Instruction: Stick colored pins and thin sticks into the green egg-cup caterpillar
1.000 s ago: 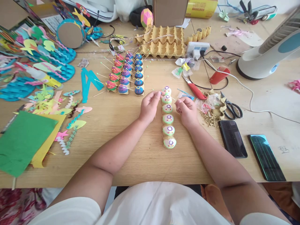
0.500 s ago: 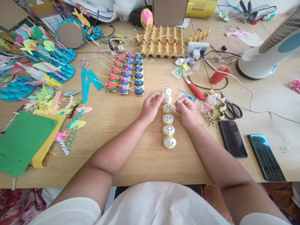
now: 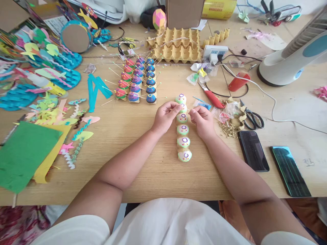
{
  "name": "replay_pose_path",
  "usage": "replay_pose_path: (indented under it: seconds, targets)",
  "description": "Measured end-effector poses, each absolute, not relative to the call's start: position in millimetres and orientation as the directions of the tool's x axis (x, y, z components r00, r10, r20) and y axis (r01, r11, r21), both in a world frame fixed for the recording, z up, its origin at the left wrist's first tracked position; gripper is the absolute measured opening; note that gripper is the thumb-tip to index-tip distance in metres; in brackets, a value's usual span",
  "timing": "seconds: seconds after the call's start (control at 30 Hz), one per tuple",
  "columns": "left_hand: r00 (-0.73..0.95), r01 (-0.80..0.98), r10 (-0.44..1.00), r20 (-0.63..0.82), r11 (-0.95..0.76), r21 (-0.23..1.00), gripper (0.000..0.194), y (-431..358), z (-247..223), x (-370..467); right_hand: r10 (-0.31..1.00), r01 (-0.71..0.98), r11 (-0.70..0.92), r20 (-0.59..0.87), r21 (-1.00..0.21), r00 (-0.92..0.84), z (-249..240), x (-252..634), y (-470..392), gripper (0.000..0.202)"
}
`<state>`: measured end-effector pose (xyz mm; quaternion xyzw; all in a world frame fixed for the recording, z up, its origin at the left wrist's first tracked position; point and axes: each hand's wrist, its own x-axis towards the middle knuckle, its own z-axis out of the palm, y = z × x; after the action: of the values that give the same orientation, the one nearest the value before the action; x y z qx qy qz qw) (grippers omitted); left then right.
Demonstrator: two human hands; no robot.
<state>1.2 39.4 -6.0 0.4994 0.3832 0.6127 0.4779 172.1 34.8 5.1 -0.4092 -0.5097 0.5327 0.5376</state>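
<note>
A strip of egg-carton cups (image 3: pixel 183 129), painted white with green rims and purple rings, runs lengthwise before me on the wooden table. My left hand (image 3: pixel 167 115) reaches from the left, thumb and forefinger pinched over the second cup from the far end, covering part of it. What its fingertips hold is hidden. On the other side, my right hand (image 3: pixel 203 119) is closed in a pinch on a thin pale stick (image 3: pixel 188 109), whose tip points toward that same cup. Further off stand red, purple and blue painted cup strips (image 3: pixel 137 79) with thin sticks poking out sideways.
Egg cartons (image 3: pixel 177 47) lie at the back. To the right are a red-handled knife (image 3: pixel 213 99), black scissors (image 3: pixel 252 119), two phones (image 3: pixel 253 151), a red cup (image 3: pixel 238 81) and a white fan (image 3: pixel 283 64). Green paper (image 3: pixel 28 153) and paper fish cutouts cover the left.
My left fingertips have shifted slightly right, further over the second cup. The right hand has barely moved, and the cup strip stays in place.
</note>
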Motion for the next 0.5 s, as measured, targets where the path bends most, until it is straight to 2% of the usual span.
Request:
replay_pose_path:
  seconds: [0.3,0.5]
  targets:
    - [-0.059,-0.156,0.962,0.265,-0.271,0.95,0.038,39.3,-5.1,1.3,0.977,-0.135,0.145,0.163,-0.98,-0.137,5.7,172.7,33.4,0.05]
    - [-0.123,-0.07,0.95,0.288,-0.297,0.952,0.04,38.7,-6.0,0.6,0.979,-0.115,0.125,0.141,-0.985,-0.147,6.2,172.0,32.7,0.053]
